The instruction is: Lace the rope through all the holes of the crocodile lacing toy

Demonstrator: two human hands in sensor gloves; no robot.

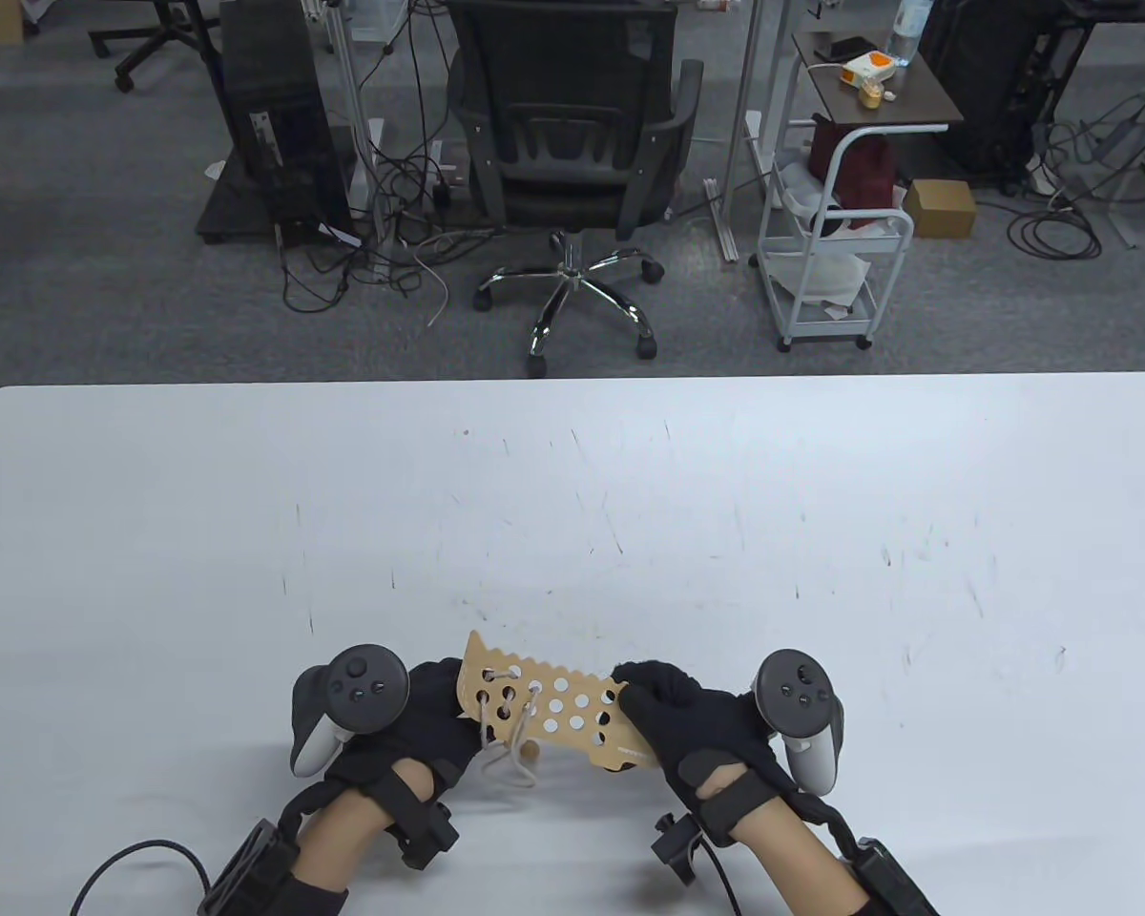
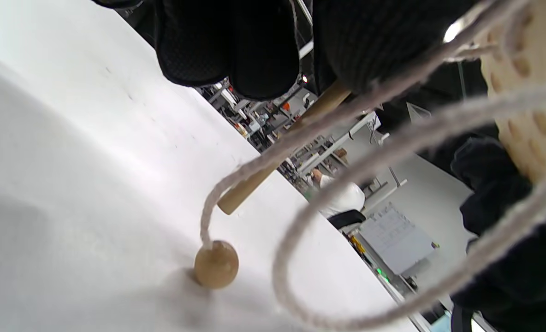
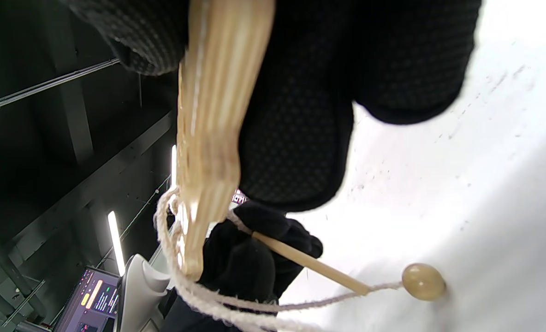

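Note:
The wooden crocodile board [image 1: 572, 706], full of holes, is held tilted above the table near the front edge. My right hand [image 1: 644, 692] grips its right end; in the right wrist view the board [image 3: 213, 115] shows edge-on between my fingers [image 3: 300, 115]. My left hand [image 1: 448, 706] is at the board's left end and pinches the wooden needle [image 2: 273, 157] under it. The white rope [image 1: 510, 754] is laced through a few left holes and hangs in loops. Its wooden bead [image 2: 216, 264] rests on the table, also visible in the right wrist view [image 3: 423, 281].
The white table [image 1: 572, 515] stretches far beyond the toy. An office chair [image 1: 572, 143], a white cart [image 1: 830, 239] and cables stand on the floor past the table's far edge.

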